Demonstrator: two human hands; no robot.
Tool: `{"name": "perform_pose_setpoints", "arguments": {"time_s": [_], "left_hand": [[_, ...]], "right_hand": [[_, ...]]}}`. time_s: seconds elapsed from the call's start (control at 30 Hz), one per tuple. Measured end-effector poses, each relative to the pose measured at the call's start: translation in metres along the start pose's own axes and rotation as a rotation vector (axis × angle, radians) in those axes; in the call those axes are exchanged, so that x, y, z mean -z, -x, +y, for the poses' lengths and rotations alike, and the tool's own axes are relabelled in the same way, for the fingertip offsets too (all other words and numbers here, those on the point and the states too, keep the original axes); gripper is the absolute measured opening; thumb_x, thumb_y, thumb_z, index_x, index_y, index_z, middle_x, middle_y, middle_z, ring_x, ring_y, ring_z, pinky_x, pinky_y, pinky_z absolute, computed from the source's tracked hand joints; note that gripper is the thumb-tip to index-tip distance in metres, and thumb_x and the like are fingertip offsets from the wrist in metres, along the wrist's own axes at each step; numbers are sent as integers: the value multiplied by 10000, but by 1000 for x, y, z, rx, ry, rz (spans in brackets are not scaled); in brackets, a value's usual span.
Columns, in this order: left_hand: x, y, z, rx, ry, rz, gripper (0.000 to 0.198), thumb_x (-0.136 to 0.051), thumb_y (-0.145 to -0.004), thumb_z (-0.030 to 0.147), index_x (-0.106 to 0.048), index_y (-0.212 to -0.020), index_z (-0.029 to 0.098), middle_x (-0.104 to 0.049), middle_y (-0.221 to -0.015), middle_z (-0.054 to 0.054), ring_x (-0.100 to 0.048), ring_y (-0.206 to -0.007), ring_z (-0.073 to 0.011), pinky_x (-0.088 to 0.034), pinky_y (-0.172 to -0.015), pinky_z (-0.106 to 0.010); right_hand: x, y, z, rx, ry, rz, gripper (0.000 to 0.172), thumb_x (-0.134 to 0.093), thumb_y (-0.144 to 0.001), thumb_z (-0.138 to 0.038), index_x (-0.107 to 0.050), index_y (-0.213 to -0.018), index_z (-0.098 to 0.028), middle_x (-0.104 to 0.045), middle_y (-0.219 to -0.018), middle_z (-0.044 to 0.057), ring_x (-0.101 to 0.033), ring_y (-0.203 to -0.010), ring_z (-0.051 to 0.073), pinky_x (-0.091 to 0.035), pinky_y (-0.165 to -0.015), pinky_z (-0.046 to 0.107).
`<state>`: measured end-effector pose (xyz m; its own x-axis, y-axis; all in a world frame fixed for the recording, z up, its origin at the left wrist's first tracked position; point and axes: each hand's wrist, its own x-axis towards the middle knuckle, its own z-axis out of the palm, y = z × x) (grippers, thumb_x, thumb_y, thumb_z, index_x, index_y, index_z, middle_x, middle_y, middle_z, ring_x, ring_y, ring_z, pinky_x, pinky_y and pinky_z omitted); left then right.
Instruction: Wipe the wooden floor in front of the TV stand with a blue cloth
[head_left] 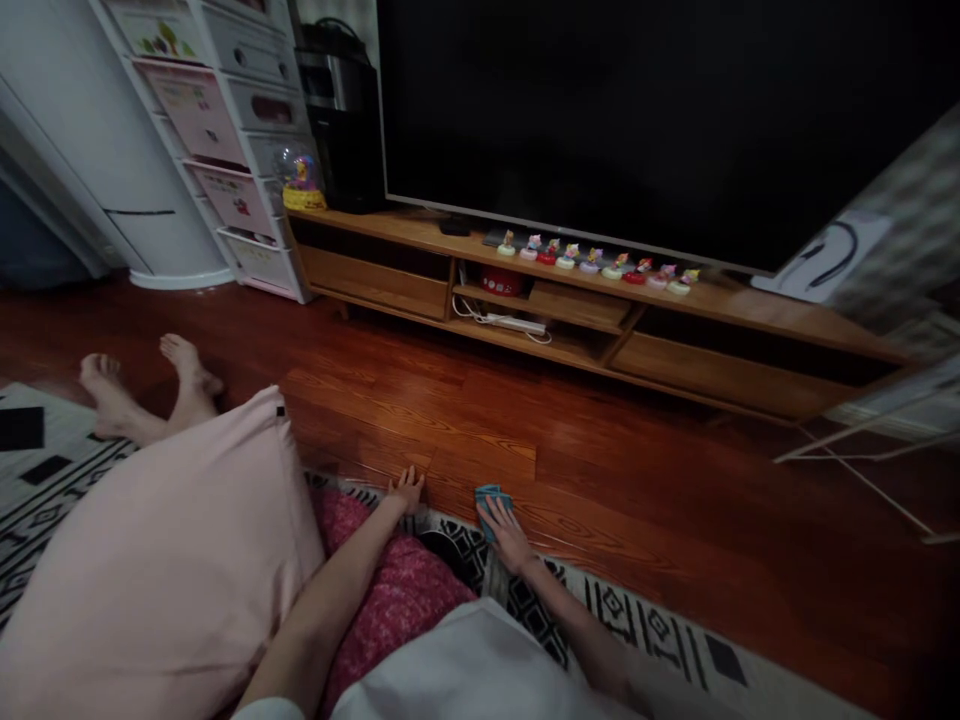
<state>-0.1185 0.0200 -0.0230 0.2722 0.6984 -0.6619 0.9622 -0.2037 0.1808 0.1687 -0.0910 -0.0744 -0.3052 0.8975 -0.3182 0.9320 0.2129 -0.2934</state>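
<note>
A folded blue cloth (490, 491) lies on the wooden floor at the rug's edge. Over it is my right hand (508, 532), its fingers bent a little and keeping the cloth under them; part of the cloth sticks out past the fingertips. To the left, my left hand (407, 491) rests at the border of floor and rug, fingers apart and nothing in it. Beneath my left forearm is red patterned fabric (397, 575) over my legs.
A large pink cushion (172, 540) sits at left, with bare feet (180, 370) beyond it. Across the reddish floor (480, 420) stands a low wooden TV stand (375, 275) with several small figurines (572, 256). White rack legs (847, 450) are at right.
</note>
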Motion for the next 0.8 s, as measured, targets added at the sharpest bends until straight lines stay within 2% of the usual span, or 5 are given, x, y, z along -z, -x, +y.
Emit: {"name": "perform_pose_setpoints", "arguments": {"time_s": [0.2, 0.4, 0.53, 0.7, 0.8], "left_hand": [[1, 2, 1, 16, -33, -1, 924, -536, -836, 509, -141, -1610, 197, 100, -1668, -161, 15, -1537, -353, -142, -1199, -620], [5, 5, 1, 18, -61, -3, 906, -534, -834, 497, -155, -1607, 215, 87, -1663, -165, -17, -1540, -347, -150, -1196, -615], [5, 5, 1, 16, -49, 1, 924, -550, -823, 528, -159, -1605, 229, 80, -1659, -175, -25, -1537, -364, -164, -1183, -634], [3, 6, 3, 23, -22, 0, 909, -543, -842, 483, -151, -1608, 188, 90, -1658, -183, 2, -1538, -350, -142, -1196, -624], [3, 6, 4, 21, -12, -8, 912, -544, -848, 472, -139, -1610, 178, 94, -1659, -178, 10, -1537, -348, -141, -1202, -615]], "right_hand": [[27, -15, 49, -233, 60, 108, 649, -364, -980, -288, -182, -1602, -335, -125, -1689, -5, -98, -1550, 226, -178, -1228, 442], [69, -78, 39, -438, 54, 120, 622, -268, -1024, -397, -99, -1614, -300, -65, -1695, 28, -67, -1553, 237, -133, -1230, 470], [50, -73, 14, -318, 53, 97, 639, -335, -1009, -399, -126, -1608, -328, -46, -1696, -2, -40, -1554, 217, -114, -1233, 439], [-3, -21, -18, -86, 25, 56, 721, -433, -957, -311, -114, -1600, -379, -18, -1694, -48, 17, -1553, 200, -89, -1239, 429], [-8, -11, -28, -77, 19, 41, 795, -467, -914, -242, -89, -1598, -388, -7, -1692, -62, 22, -1553, 193, -73, -1243, 426]]}}
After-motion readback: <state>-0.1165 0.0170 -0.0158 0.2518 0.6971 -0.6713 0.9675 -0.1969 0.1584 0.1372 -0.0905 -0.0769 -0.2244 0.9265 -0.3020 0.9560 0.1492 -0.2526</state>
